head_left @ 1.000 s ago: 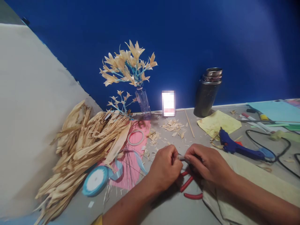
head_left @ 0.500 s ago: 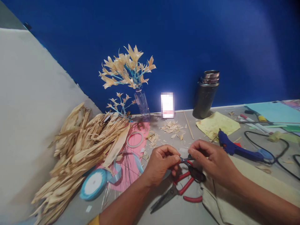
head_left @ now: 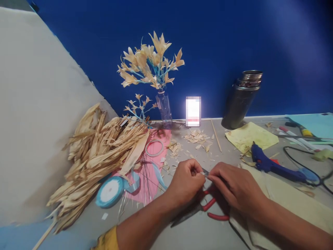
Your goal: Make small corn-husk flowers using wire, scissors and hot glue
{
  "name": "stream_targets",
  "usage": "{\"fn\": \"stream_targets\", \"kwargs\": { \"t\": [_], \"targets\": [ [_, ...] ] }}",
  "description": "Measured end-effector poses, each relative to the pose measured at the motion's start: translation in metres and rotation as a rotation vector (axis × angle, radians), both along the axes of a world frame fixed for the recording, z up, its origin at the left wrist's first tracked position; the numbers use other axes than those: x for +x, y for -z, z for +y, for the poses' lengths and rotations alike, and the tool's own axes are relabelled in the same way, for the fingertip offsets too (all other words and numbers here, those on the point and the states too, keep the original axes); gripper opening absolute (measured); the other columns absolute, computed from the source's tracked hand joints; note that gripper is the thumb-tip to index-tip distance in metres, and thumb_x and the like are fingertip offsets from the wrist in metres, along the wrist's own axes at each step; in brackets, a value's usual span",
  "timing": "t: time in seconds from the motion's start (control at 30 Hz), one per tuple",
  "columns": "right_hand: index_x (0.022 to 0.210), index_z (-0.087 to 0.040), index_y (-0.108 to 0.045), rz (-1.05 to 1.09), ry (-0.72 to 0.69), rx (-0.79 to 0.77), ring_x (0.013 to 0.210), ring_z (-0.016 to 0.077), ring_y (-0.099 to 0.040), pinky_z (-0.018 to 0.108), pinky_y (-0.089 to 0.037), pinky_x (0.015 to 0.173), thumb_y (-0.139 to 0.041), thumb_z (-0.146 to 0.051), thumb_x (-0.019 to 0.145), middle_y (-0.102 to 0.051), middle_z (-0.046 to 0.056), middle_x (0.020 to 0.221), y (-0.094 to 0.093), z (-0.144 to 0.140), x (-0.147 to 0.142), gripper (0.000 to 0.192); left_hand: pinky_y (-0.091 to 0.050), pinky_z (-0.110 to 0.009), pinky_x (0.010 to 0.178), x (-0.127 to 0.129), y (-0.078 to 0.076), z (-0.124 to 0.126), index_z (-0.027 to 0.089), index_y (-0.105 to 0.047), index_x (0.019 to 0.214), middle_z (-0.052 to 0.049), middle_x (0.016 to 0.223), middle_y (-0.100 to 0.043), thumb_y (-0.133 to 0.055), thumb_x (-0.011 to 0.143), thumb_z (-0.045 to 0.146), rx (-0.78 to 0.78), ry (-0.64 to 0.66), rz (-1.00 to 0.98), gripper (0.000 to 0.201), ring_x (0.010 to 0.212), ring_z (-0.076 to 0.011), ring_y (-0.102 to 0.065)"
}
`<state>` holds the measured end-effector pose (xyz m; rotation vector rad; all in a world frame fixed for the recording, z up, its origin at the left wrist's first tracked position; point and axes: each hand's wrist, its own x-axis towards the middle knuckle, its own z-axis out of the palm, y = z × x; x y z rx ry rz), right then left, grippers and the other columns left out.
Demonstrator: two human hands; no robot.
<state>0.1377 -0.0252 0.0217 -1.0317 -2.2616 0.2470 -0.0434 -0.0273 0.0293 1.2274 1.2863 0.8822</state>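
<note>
My left hand (head_left: 187, 182) and my right hand (head_left: 230, 185) meet fingertip to fingertip low in the middle of the table. Together they pinch a thin dark wire-like piece (head_left: 205, 172); what it is exactly is too small to tell. Under the hands lie red-handled pliers (head_left: 215, 216) and dark scissors (head_left: 186, 217), partly hidden. A pile of dried corn husks (head_left: 101, 152) lies to the left, beside a light blue ribbon roll (head_left: 110, 191) on a pink sheet (head_left: 148, 180).
A clear bottle with husk flowers (head_left: 152, 66) stands at the back by the blue wall, a steel flask (head_left: 240, 99) to its right. A blue glue gun (head_left: 273, 166) with a black cord, yellow paper (head_left: 251, 137), markers and a tape ring (head_left: 154, 147) lie around.
Both hands have drawn closer together and lower over the pliers, which are now more covered. The camera has shifted, so everything sits slightly further right.
</note>
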Motion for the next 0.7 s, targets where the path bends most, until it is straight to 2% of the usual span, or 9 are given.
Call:
{"fn": "stream_targets", "kwargs": {
  "t": [0.1, 0.17, 0.37, 0.5, 0.6, 0.67, 0.7],
  "targets": [
    [0.081, -0.022, -0.061, 0.009, 0.024, -0.049, 0.057, 0.0159, -0.061, 0.028, -0.040, 0.057, -0.046, -0.028, 0.102, -0.067, -0.001, 0.068, 0.005, 0.000, -0.001, 0.027, -0.031, -0.027, 0.055, 0.001, -0.003, -0.001, 0.021, -0.050, 0.065, 0.003, 0.060, -0.053, -0.056, 0.067, 0.014, 0.216, -0.012, 0.344, 0.010, 0.058, -0.0128, -0.046],
    [0.080, -0.023, -0.062, 0.045, 0.052, -0.122, 0.058, 0.0162, -0.062, 0.028, -0.040, 0.057, -0.048, -0.029, 0.101, -0.067, -0.001, 0.068, 0.008, 0.001, -0.002, 0.025, -0.031, -0.029, 0.059, 0.002, -0.004, -0.002, 0.022, -0.047, 0.066, 0.002, 0.064, -0.054, -0.055, 0.071, 0.012, 0.314, 0.001, 0.494, 0.013, 0.062, -0.0146, -0.046],
    [0.074, -0.023, -0.064, 0.201, 0.147, -0.386, 0.060, 0.0181, -0.062, 0.029, -0.044, 0.060, -0.052, -0.038, 0.094, -0.068, 0.001, 0.065, -0.001, 0.002, -0.008, 0.028, -0.034, -0.034, 0.068, 0.006, -0.001, -0.005, 0.023, -0.049, 0.080, -0.004, 0.080, -0.060, -0.050, 0.083, 0.015, 0.424, 0.029, 0.686, 0.009, 0.075, -0.0218, -0.054],
    [0.068, -0.023, -0.061, 0.329, 0.187, -0.514, 0.056, 0.0177, -0.055, 0.030, -0.043, 0.056, -0.054, -0.043, 0.091, -0.061, 0.000, 0.058, -0.014, 0.000, -0.011, 0.031, -0.036, -0.035, 0.069, 0.002, -0.001, -0.001, 0.022, -0.053, 0.088, -0.007, 0.087, -0.064, -0.049, 0.087, 0.016, 0.434, 0.006, 0.742, 0.007, 0.077, -0.0238, -0.057],
    [0.067, -0.023, -0.057, 0.467, 0.238, -0.651, 0.051, 0.0154, -0.050, 0.028, -0.039, 0.050, -0.058, -0.048, 0.089, -0.054, -0.002, 0.055, -0.018, 0.000, -0.007, 0.033, -0.036, -0.033, 0.067, -0.011, -0.005, 0.011, 0.021, -0.052, 0.079, -0.005, 0.078, -0.061, -0.051, 0.083, 0.011, 0.365, -0.150, 0.729, 0.011, 0.071, -0.0212, -0.055],
    [0.069, -0.023, -0.056, 0.560, 0.225, -0.761, 0.049, 0.0142, -0.048, 0.026, -0.038, 0.047, -0.060, -0.053, 0.089, -0.053, -0.003, 0.055, -0.018, 0.001, -0.003, 0.036, -0.037, -0.029, 0.061, -0.021, -0.009, 0.019, 0.021, -0.051, 0.072, -0.002, 0.069, -0.057, -0.050, 0.082, 0.012, 0.303, -0.219, 0.537, 0.013, 0.065, -0.0175, -0.053],
    [0.069, -0.023, -0.056, 0.589, 0.204, -0.808, 0.049, 0.0137, -0.048, 0.025, -0.037, 0.046, -0.061, -0.056, 0.089, -0.052, -0.003, 0.054, -0.018, 0.002, -0.001, 0.039, -0.035, -0.027, 0.056, -0.023, -0.010, 0.022, 0.020, -0.053, 0.072, 0.000, 0.064, -0.055, -0.051, 0.081, 0.014, 0.219, -0.181, 0.375, 0.011, 0.058, -0.0150, -0.051]
  ]
}}
